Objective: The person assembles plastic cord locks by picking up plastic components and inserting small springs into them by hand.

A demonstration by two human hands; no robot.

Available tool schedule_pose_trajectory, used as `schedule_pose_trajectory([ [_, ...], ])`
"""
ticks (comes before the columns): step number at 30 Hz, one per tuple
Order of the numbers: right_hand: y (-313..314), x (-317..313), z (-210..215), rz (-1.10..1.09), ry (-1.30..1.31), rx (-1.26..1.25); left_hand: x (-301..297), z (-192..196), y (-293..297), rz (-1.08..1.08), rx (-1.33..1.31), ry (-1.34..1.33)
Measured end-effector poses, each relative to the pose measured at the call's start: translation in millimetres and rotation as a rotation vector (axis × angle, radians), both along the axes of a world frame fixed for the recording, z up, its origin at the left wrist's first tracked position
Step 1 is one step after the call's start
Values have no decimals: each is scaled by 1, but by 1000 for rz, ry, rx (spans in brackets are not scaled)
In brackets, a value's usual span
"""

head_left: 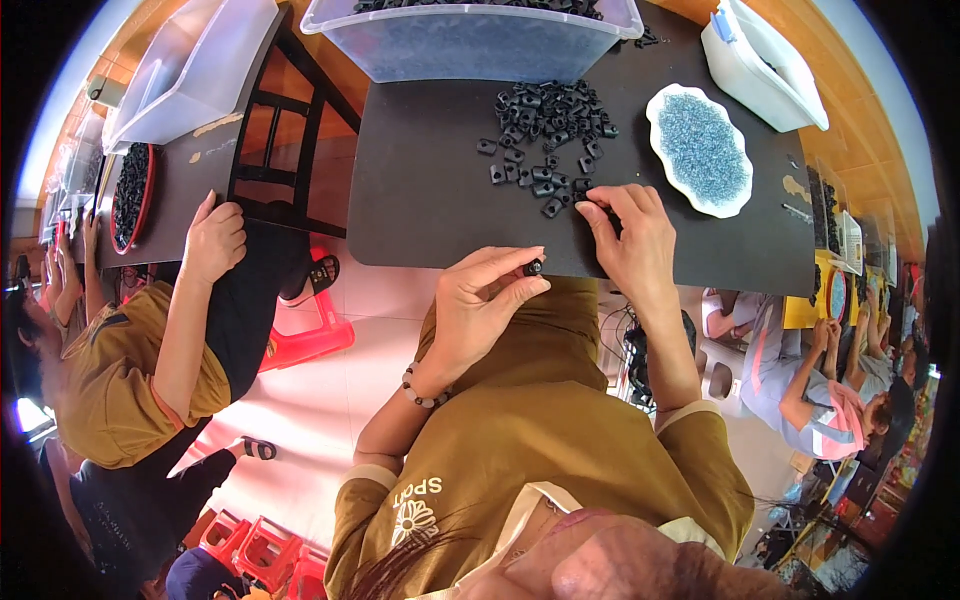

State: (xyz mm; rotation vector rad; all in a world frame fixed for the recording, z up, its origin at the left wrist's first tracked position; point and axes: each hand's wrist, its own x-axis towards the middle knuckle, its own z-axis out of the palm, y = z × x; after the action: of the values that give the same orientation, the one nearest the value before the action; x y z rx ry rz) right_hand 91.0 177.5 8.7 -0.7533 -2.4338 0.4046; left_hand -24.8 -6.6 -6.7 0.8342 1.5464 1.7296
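Note:
Between the thumb and fingertips of my left hand (480,305) is a small black plastic part (533,267), held just in front of the table's near edge. Its rounded end shows; the rest is hidden by my fingers. My right hand (635,240) reaches over the tabletop, its thumb and forefinger pinched on a small black part at the near edge of a loose pile. That pile of small black plastic parts (548,115) is spread over the middle of the table. Several of these are blocky pieces with a round hole.
A clear plastic bin (470,45) of black parts stands behind the pile. To the right are a scalloped white dish (655,140) of tiny clear bluish pieces and a white tub (765,75). A co-worker's hand (215,240) rests at the left by the neighbouring table (200,175).

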Motion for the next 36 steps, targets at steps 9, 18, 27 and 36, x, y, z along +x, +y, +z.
schedule_pose_trajectory([
  [9, 2, -11, -9, 68, 104, 20, -3, -4, -4, -20, 72, -86],
  [18, -2, -4, -5, 81, 147, -143, -2, -1, 3, -13, 53, -53],
  [27, 2, 10, -5, 92, 133, -208, 0, -7, 6, 10, 28, 19],
  [36, -5, 0, -4, 127, 41, -96, 2, -7, 3, 4, 32, 11],
])
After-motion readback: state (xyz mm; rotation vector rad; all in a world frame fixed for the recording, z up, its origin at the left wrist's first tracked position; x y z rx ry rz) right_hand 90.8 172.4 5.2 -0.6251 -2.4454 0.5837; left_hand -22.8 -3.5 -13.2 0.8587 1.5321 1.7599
